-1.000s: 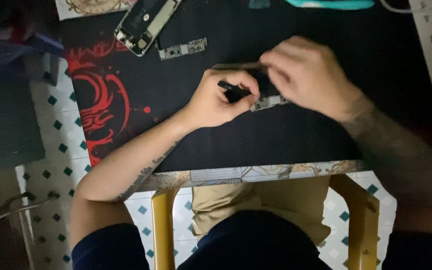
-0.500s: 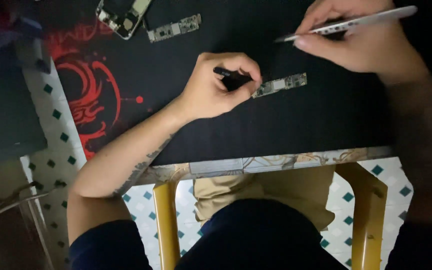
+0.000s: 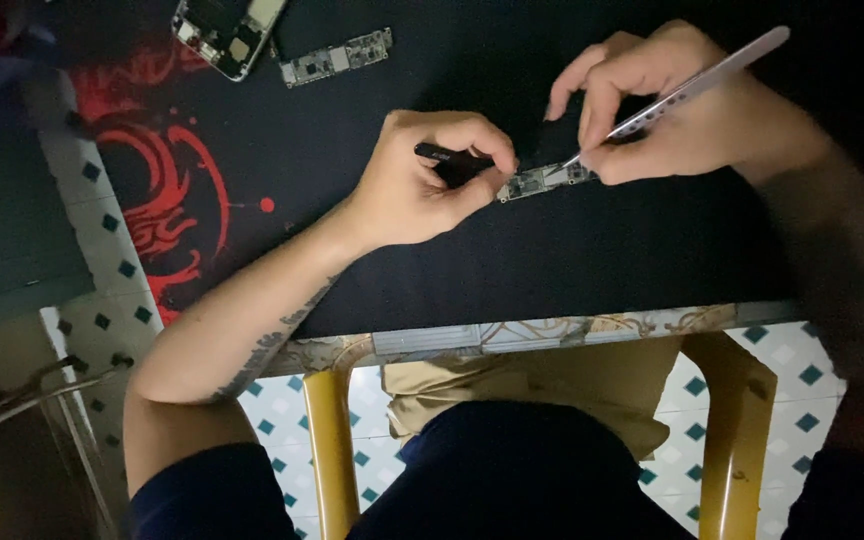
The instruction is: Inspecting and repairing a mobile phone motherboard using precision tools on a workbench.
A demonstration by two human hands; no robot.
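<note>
Head view, looking straight down. Nearest the body: dark trousers, a tan cloth hanging off the near counter edge, and yellow chair legs over a white floor with teal diamonds.

On the black mat with its red design, a narrow circuit board lay flat between the two hands, long axis running left to right and rising slightly toward the right.

Left hand was closed around a short black tool, thumb and fingertips pressing down the board's left end. It sat directly on the board.

Right hand was pinched shut on silver tweezers, held like a pen. The shaft slanted up and away to the right, and the tips came down at the board's right end. Touching or just above it, could not tell.

Both hands were at the board, so neither was clearly nearer; the left held it down, the right brought the point.

Farther off, top left: a second, similar circuit board lying loose on the mat, and just beside it an opened phone body, partly cut off by the frame. The shell held some parts still seated inside; detail too dark to read. Both were well apart from the hands.
</note>
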